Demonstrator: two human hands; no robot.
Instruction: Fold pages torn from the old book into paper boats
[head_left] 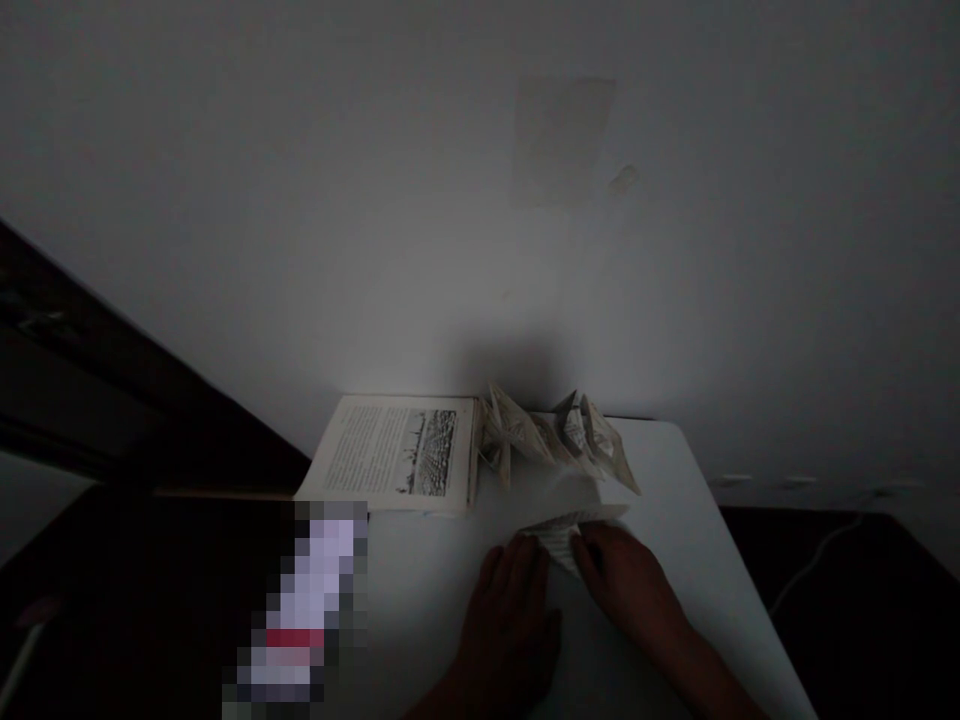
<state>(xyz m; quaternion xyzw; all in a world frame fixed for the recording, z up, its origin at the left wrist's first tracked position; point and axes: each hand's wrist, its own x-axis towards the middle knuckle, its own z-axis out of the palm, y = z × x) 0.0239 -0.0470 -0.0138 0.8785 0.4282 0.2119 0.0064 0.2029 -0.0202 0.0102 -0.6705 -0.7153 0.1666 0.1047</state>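
A folded sheet of printed paper (561,543) lies on the white tabletop between my hands, one long edge standing slightly up. My right hand (634,582) grips its right side, the thumb in front and the fingers partly hidden behind the fold. Palm down on the left, my left hand (514,605) is stretched out, and its fingertips touch the paper's left corner. Behind the sheet stand several pointed folded-paper shapes (517,430), also made of printed pages. Dim light hides the finer creases.
An open book (375,450) with text and a picture lies at the table's back left. The white table (420,590) meets a pale wall (405,250). A blurred-out upright patch (307,590) covers the left table edge. A thin cable (814,560) runs at right.
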